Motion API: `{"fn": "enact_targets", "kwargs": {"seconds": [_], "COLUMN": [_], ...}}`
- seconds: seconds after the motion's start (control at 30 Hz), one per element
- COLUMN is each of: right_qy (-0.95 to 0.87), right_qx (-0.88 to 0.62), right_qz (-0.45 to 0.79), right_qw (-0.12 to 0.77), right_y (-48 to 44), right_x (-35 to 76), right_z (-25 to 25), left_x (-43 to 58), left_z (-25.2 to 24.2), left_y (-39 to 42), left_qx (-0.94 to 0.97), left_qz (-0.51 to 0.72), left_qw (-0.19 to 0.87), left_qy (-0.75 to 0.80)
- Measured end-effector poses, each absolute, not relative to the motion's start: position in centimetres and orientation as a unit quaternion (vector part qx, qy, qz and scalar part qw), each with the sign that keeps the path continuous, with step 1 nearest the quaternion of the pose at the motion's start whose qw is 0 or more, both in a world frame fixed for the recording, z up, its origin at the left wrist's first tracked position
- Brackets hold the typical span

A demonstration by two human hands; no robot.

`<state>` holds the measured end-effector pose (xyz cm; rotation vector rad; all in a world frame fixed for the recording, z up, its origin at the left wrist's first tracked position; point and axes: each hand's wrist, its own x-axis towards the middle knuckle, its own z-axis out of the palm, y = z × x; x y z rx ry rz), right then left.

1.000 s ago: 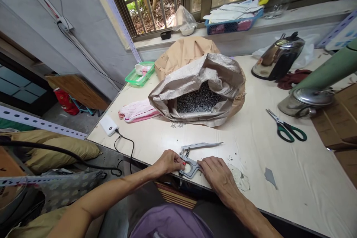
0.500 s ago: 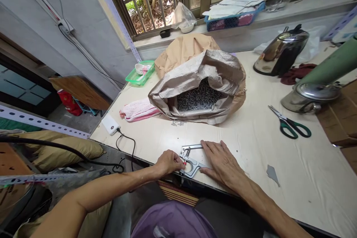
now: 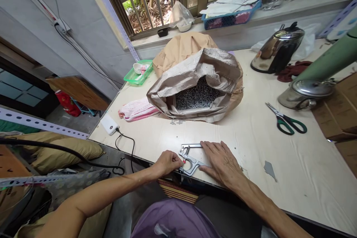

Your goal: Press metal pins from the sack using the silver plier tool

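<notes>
On the table near its front edge lies a silver metal hand tool point(image 3: 190, 166) with a long lever, a coil spring, a ring-shaped opening and a small red part. My right hand point(image 3: 220, 161) rests over its right end, fingers on the lever and thumb against the lower handle. My left hand point(image 3: 169, 162) is closed in a pinch at the tool's left side, next to the red part; what the fingertips hold is hidden. Beyond the tool stands an open paper sack point(image 3: 195, 61) full of small metal pins point(image 3: 196, 95), with several loose pins point(image 3: 177, 121) before it.
Green-handled scissors point(image 3: 287, 121) and a grey scrap point(image 3: 269, 171) lie to the right. Behind them stand a metal mug point(image 3: 297, 95) and a kettle point(image 3: 279, 48). A pink-white towel point(image 3: 136, 109), a white power bank point(image 3: 109, 124) with a cable and a green basket point(image 3: 139, 81) are at left.
The view has shifted slightly. Both hands keep nearly the same place on the tool, with only a slight movement of the left fingers beside the red part.
</notes>
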<state>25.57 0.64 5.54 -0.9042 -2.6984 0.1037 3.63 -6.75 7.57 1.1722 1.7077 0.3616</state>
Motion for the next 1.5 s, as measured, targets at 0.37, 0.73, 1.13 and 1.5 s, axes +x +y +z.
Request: {"fn": "enact_targets", "kwargs": {"seconds": [0.37, 0.73, 1.13, 1.5], "right_qy": [-0.926, -0.924, -0.916, -0.937], "right_qx": [-0.314, -0.320, -0.390, -0.335], "right_qz": [0.118, 0.115, -0.021, -0.008], "right_qw": [0.171, 0.174, 0.094, 0.097], "right_y": [0.1, 0.0, -0.1, -0.4], "right_x": [25.2, 25.0, 25.7, 25.6], "right_z": [6.0, 5.9, 7.0, 7.7], "left_x": [3.9, 4.7, 8.3, 8.7], "left_z": [8.0, 8.3, 9.3, 10.2], "left_y": [-6.7, -7.4, -2.6, -2.8], "left_qx": [0.493, 0.667, 0.797, 0.806], "left_qz": [0.138, 0.183, 0.018, -0.032], "left_qw": [0.471, 0.272, 0.191, 0.181], "left_qy": [0.719, 0.668, 0.572, 0.563]}}
